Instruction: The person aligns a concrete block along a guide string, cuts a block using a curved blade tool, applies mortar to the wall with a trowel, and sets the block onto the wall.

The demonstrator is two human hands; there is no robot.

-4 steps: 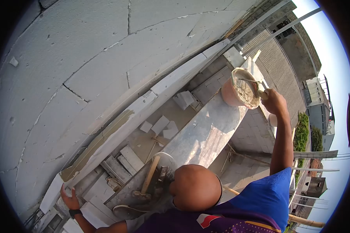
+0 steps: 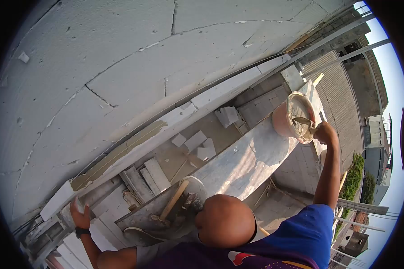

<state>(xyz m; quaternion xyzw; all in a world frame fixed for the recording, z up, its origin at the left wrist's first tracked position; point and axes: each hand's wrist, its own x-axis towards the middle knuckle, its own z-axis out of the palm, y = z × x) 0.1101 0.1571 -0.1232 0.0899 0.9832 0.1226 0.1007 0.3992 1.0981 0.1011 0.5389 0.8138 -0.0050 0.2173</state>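
My right hand (image 2: 326, 134) grips the handle of a trowel (image 2: 304, 121) at the right. The trowel's blade lies in the grey mortar inside a pinkish bucket (image 2: 283, 120), which stands on a grey plank. At the lower left, my left hand (image 2: 80, 215) has thumb and fingers apart and holds nothing. It is beside the near end of a row of white blocks (image 2: 60, 200); whether it touches them I cannot tell. A strip of wet mortar (image 2: 121, 154) lies along the top of that row, against the wall.
A tall block wall (image 2: 98, 58) fills the upper left. The grey plank (image 2: 229, 172) runs diagonally, with a wooden-handled hammer (image 2: 175, 199) at its near end. Below are loose white blocks (image 2: 195, 140). Metal poles (image 2: 345, 208) cross at the right.
The view has shifted, so the bucket appears farther right and lower. The trowel's blade has swung from near the bucket's rim deeper into the mortar. My left hand stays beside the block row.
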